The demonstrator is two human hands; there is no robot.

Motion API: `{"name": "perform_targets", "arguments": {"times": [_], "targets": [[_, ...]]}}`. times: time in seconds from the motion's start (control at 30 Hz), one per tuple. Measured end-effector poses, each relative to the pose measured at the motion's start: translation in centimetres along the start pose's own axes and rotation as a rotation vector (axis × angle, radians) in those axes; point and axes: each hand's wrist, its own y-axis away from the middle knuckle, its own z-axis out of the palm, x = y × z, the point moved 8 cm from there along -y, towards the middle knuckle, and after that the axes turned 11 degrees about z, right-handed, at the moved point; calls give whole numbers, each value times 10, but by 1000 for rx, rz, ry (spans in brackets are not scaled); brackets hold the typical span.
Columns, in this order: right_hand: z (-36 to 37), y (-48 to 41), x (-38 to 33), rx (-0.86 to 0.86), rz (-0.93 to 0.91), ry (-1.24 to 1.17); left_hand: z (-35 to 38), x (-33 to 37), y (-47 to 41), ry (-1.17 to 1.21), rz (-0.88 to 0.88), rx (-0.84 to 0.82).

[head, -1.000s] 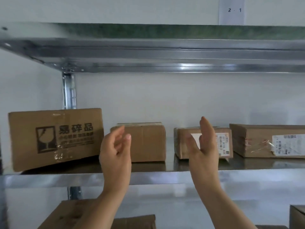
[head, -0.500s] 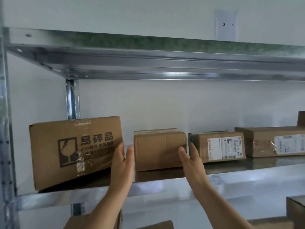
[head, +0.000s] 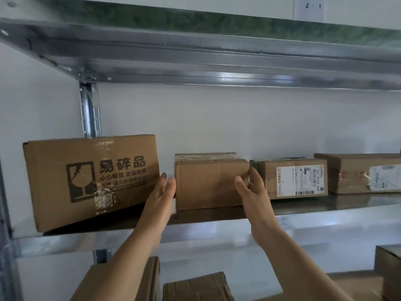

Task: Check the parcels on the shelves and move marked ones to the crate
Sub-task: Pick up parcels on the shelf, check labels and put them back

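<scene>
Both arms reach up. My left hand [head: 161, 192] lies flat, fingers straight, against the 9 o'clock side of the small box [head: 208, 183] on the shelf [head: 325, 220]. My right hand [head: 253, 192], equally unclenched, touches its 3 o'clock side.

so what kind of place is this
Probably a parcel storeroom or small warehouse: bare metal shelving, taped cardboard boxes such as a labelled parcel with a printed shipping sticker, and a paper tag reading "2 - 1" on the wall.

The metal shelf [head: 336, 224] carries a row of cardboard parcels [head: 206, 187].
</scene>
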Motion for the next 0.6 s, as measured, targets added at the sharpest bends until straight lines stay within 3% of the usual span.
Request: {"name": "perform_targets", "arguments": {"times": [0.4,0.6], "targets": [[-14,16,-6,12,-10,-208,-3,6,9,125,-25,47],[-18,19,-1,3,-90,-272,-15,1,10,372,29,74]]}}
